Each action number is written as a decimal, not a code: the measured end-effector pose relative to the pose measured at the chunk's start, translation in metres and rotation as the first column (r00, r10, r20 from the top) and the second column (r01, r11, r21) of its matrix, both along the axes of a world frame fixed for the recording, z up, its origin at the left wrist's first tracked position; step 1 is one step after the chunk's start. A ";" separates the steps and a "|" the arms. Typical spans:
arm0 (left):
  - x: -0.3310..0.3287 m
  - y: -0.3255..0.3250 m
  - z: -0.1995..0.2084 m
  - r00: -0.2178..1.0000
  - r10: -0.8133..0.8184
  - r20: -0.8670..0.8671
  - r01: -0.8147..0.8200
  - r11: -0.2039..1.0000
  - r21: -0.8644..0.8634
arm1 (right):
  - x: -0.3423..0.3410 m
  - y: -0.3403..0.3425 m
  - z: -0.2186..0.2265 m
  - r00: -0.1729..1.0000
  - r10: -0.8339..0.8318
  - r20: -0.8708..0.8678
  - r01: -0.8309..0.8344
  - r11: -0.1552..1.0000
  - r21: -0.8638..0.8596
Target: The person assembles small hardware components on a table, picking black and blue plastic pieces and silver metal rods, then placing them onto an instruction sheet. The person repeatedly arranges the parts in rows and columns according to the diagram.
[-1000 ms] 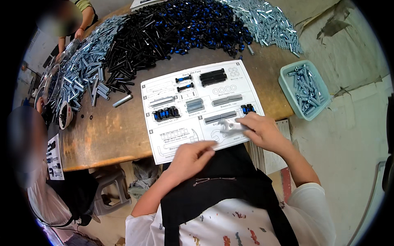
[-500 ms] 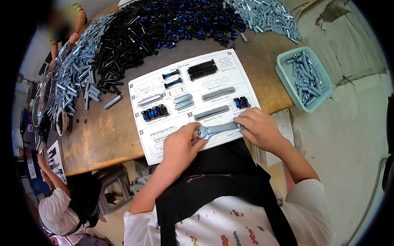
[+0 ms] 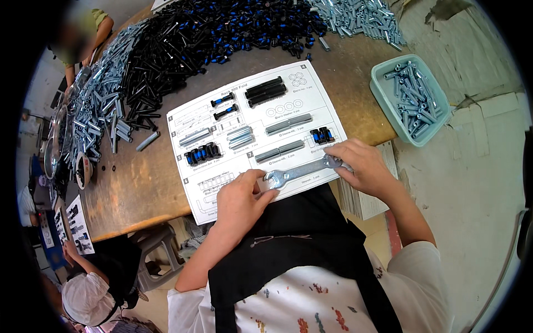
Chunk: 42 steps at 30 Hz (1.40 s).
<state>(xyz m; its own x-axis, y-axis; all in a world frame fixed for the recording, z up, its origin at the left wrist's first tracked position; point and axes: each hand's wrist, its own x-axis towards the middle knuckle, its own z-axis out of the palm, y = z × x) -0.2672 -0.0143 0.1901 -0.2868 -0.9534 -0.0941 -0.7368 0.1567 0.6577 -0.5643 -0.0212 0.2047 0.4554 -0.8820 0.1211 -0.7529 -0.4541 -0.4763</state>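
Observation:
A silver open-ended wrench [image 3: 302, 170] lies slantwise across the lower right of a printed sheet [image 3: 222, 125]. My left hand [image 3: 240, 201] has its thumb and index finger curled about the jaw at the left end. At the other end, the fingers of my right hand [image 3: 361, 166] pinch the wrench; they partly cover that end. Above it on the sheet are grey sleeves [image 3: 280, 151], short black-and-blue bolts [image 3: 321, 135], black rods [image 3: 265, 91], a row of black-and-blue bolts [image 3: 202, 154] and shiny metal sleeves [image 3: 240, 136].
Piles of black bolts [image 3: 161, 61], blue-marked bolts [image 3: 261, 28] and silver sleeves [image 3: 361, 22] cover the table's far side. A pale green bin [image 3: 383, 91] of sleeves stands at the right edge. Two people [image 3: 89, 291] are at the left; a grey stool [image 3: 158, 252] stands below the table.
The wrench's handle shows more fully between my hands, and my right hand sits slightly farther right. The sheet and table appear shifted a little up and left in the view.

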 end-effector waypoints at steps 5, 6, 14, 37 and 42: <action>0.000 -0.002 -0.003 0.999 -0.009 -0.045 0.009 1.000 0.006 | 0.000 -0.001 -0.010 0.999 0.024 0.044 -0.021 0.997 -0.069; -0.001 -0.002 -0.003 0.999 -0.010 -0.041 0.010 1.000 0.005 | 0.000 -0.001 -0.010 0.999 0.025 0.048 -0.021 0.998 -0.065; -0.008 0.001 -0.003 0.998 -0.022 -0.065 0.021 1.000 -0.019 | -0.009 -0.002 -0.006 0.997 -0.012 0.077 0.011 1.000 0.004; 0.078 0.024 -0.017 0.802 0.417 -0.428 -0.438 0.897 0.054 | 0.001 -0.226 -0.030 0.978 -0.181 -0.104 0.171 0.980 -0.101; 0.133 0.068 -0.032 0.632 0.667 -0.395 -0.653 0.733 0.192 | 0.032 -0.220 -0.019 0.924 -0.252 -0.289 0.212 0.964 -0.161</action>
